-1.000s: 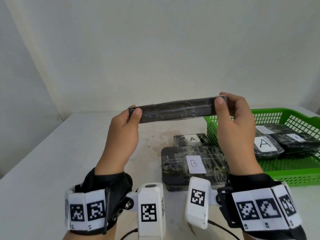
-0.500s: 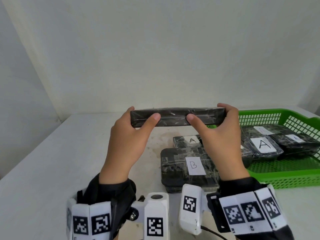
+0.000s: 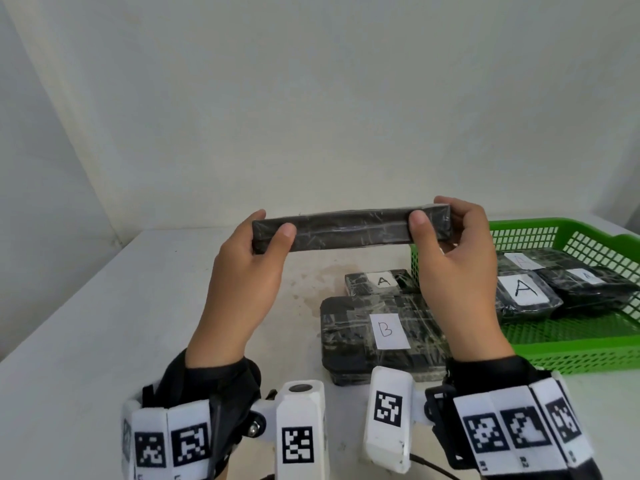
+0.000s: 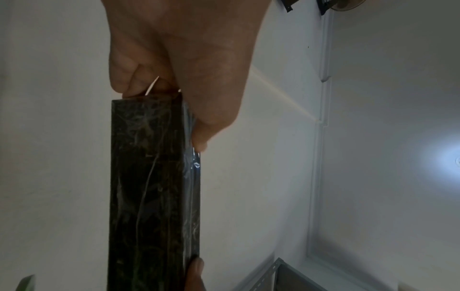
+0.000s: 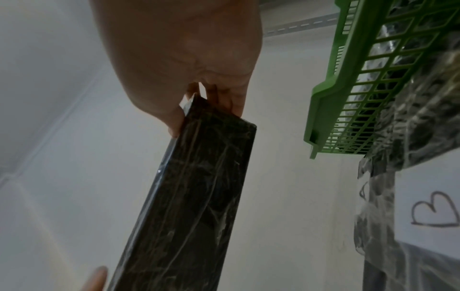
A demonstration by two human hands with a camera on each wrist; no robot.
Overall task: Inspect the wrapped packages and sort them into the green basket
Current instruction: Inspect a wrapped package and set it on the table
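**Left hand pinches the end of a dark package**

The left hand (image 4: pixel 179 65) comes down from the top edge and grips the near end of a long package (image 4: pixel 151 196), black and wrapped in shiny, creased clear film. Its thumb (image 4: pixel 211 122) lies along the package's right side, and curled fingers (image 4: pixel 124 70) press the left side at the end. The package runs straight down and out of the picture. At the bottom, a fingertip (image 4: pixel 195 272) of another hand touches its right edge. Behind is a pale wall (image 4: pixel 373 118) with a bright glare spot (image 4: pixel 448 161) at right.
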